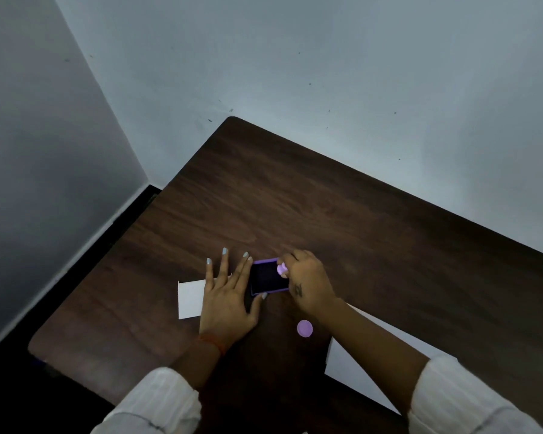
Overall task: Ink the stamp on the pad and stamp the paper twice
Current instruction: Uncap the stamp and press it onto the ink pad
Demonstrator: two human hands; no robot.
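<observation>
From the head camera I look down on a dark wood-grain table (326, 208) set into a corner of pale walls.

Right hand (308, 281): fingers drawn together in a pinch on the small lilac stamp (282, 269). I read the stamp as held over the far right corner of the ink pad; whether its face is touching the ink surface I cannot tell, since the fingers cover that part.

Ink pad (268, 277): a rectangular purple-framed tray with a dark inked centre, lying flat on the table between my two hands.

Left hand (229, 296): open, fingers spread, palm down. The fingers lie along the left edge of the ink pad and the thumb tip reaches its near left corner. This hand grips nothing.

Paper: a white sheet (190, 299) lies flat under the left hand, with its left part showing beyond the palm. I see no stamped marks on the exposed part. A second white sheet (358, 371) lies near the front edge, partly under my right forearm.

A round lilac cap (304, 328) rests on the table just nearer than the ink pad, apart from both hands.

White sleeves (157, 402) cover both forearms.
</observation>
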